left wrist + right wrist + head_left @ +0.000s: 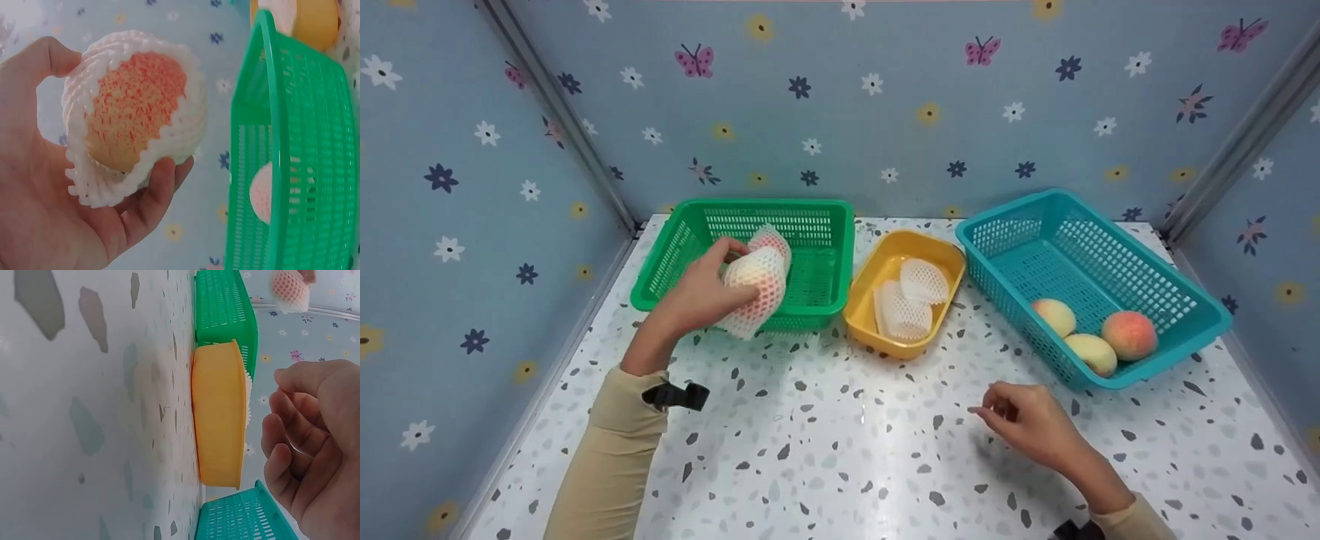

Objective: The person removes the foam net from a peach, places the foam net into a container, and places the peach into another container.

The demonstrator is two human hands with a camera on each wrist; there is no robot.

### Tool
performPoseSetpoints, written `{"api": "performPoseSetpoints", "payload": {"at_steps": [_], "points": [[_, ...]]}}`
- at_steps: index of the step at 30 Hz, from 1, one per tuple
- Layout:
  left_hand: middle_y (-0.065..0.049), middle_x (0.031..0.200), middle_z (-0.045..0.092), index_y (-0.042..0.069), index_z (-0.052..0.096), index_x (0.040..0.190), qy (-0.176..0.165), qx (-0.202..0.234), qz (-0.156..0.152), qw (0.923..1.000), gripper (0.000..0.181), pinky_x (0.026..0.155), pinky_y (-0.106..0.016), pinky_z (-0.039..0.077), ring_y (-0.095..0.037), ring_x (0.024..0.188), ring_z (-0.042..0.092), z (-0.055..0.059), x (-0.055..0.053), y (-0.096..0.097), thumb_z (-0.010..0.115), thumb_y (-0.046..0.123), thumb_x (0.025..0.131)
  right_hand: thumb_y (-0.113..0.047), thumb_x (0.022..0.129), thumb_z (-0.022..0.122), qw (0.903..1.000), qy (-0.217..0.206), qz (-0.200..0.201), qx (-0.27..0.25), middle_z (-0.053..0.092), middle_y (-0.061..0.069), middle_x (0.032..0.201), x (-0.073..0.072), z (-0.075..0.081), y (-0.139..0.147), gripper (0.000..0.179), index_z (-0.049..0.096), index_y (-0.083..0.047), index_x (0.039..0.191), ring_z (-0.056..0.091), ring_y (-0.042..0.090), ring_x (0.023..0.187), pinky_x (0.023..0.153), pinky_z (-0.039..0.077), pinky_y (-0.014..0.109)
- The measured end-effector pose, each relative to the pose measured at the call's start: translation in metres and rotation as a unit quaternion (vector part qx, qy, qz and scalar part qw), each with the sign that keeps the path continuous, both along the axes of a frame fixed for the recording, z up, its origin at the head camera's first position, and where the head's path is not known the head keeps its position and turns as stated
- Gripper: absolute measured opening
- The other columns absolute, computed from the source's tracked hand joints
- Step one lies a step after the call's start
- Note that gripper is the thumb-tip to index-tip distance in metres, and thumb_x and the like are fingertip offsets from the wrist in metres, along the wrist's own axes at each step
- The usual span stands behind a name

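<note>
My left hand (709,289) grips a red and yellow peach (135,109) wrapped in a white foam net (93,194), above the near left part of the green basket (844,262). Fingers and thumb curl round the net, and the peach's skin shows through its opening. Behind it, another netted peach (772,240) sits in the green basket, partly hidden. My right hand (1035,424) hovers over the table in front of the teal basket (997,277), its fingers loosely curled with nothing held.
Between the baskets stands a yellow tray (859,300) with several loose white foam nets (922,281). Three bare peaches (1129,335) lie in the near end of the teal basket. Patterned panels (870,112) rise behind and beside the speckled table (810,465).
</note>
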State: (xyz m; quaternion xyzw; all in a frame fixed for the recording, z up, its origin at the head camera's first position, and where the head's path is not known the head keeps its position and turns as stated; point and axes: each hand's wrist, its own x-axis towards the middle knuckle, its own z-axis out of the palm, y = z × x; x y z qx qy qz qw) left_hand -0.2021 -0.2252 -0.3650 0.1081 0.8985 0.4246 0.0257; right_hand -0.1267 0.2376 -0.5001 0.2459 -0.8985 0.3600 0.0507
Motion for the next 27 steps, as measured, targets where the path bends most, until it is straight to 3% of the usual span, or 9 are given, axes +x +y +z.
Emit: {"api": "performPoseSetpoints", "payload": {"at_steps": [4, 8, 12, 17, 27], "points": [[-0.008, 0.120, 0.051, 0.016, 0.045, 0.125, 0.028, -0.014, -0.045, 0.9985, 0.053, 0.070, -0.043, 0.052, -0.028, 0.096, 0.056, 0.004, 0.020, 0.016, 0.070, 0.015, 0.078, -0.013, 0.083, 0.078, 1.0000, -0.001, 0.003, -0.001, 0.055, -0.017, 0.063, 0.000, 0.002, 0.000, 0.022, 0.062, -0.026, 0.076, 0.050, 0.003, 0.053, 0.047, 0.045, 0.023], [-0.002, 0.113, 0.054, 0.020, 0.048, 0.122, 0.057, -0.064, -0.068, 0.9940, 0.055, 0.067, -0.039, 0.051, -0.024, 0.093, 0.055, 0.006, 0.035, 0.030, 0.073, 0.018, 0.072, -0.015, 0.085, 0.077, 1.0000, -0.009, 0.001, 0.001, 0.055, -0.016, 0.063, 0.001, 0.003, -0.001, 0.020, 0.062, -0.026, 0.077, 0.050, 0.004, 0.053, 0.047, 0.045, 0.024], [0.003, 0.111, 0.055, 0.024, 0.049, 0.120, 0.062, -0.100, -0.092, 0.9888, 0.058, 0.063, -0.034, 0.051, -0.021, 0.088, 0.055, 0.005, 0.046, 0.039, 0.074, 0.022, 0.068, -0.014, 0.084, 0.077, 0.9999, -0.012, -0.001, 0.007, 0.055, -0.016, 0.063, 0.001, 0.003, -0.001, 0.020, 0.062, -0.025, 0.077, 0.050, 0.003, 0.054, 0.048, 0.045, 0.024], [0.007, 0.110, 0.055, 0.025, 0.050, 0.121, 0.069, -0.121, -0.136, 0.9809, 0.060, 0.065, -0.031, 0.051, -0.016, 0.087, 0.056, -0.001, 0.055, 0.052, 0.077, 0.028, 0.067, -0.014, 0.084, 0.077, 0.9998, -0.019, -0.005, 0.009, 0.055, -0.016, 0.063, 0.003, 0.002, -0.001, 0.021, 0.062, -0.026, 0.077, 0.050, 0.004, 0.053, 0.047, 0.045, 0.024], [0.013, 0.103, 0.056, 0.029, 0.052, 0.119, 0.066, -0.170, -0.190, 0.9646, 0.060, 0.066, -0.029, 0.048, -0.010, 0.085, 0.055, -0.010, 0.066, 0.089, 0.078, 0.041, 0.066, -0.016, 0.085, 0.076, 0.9989, -0.043, -0.009, 0.015, 0.057, -0.017, 0.065, 0.005, -0.001, 0.003, 0.015, 0.064, -0.023, 0.080, 0.053, 0.005, 0.056, 0.051, 0.047, 0.024]]}}
